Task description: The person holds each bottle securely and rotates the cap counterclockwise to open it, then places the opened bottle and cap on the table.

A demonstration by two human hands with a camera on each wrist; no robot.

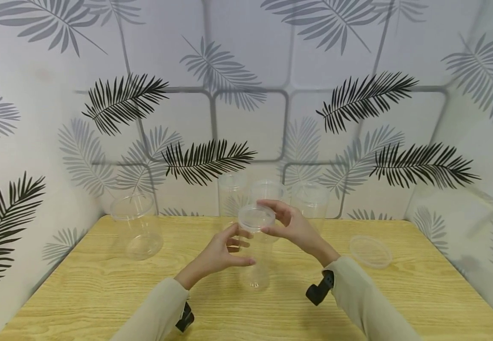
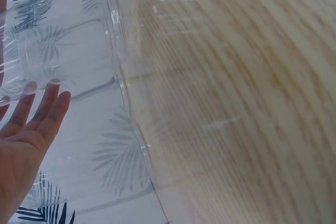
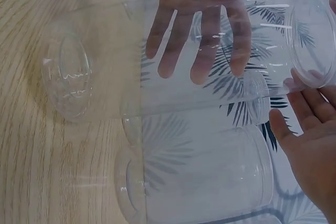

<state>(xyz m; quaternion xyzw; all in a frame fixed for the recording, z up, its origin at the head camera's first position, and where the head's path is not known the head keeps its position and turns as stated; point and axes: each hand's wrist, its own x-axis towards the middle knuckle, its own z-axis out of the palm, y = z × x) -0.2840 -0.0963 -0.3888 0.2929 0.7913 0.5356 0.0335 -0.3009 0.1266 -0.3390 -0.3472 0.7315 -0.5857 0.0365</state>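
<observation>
A tall clear jar (image 1: 255,265) stands upright before me, a clear round lid (image 1: 256,217) at its top. My right hand (image 1: 295,227) pinches the lid's edge, thumb in front and index finger behind. Its fingers reach the same lid (image 3: 311,40) in the right wrist view. My left hand (image 1: 218,253) stands spread round the left side of the jar. Through the jar wall (image 3: 115,72), its straight fingers (image 3: 210,45) show in the right wrist view. In the left wrist view, the left hand (image 2: 31,124) has its fingertips right at the clear plastic.
Behind the jar, several clear lidded jars stand near the wall, including a jar (image 1: 312,203) at the right. A wide open jar (image 1: 133,232) stands at the left. A loose clear lid (image 1: 371,251) lies flat on the wooden table (image 1: 438,293) at the right.
</observation>
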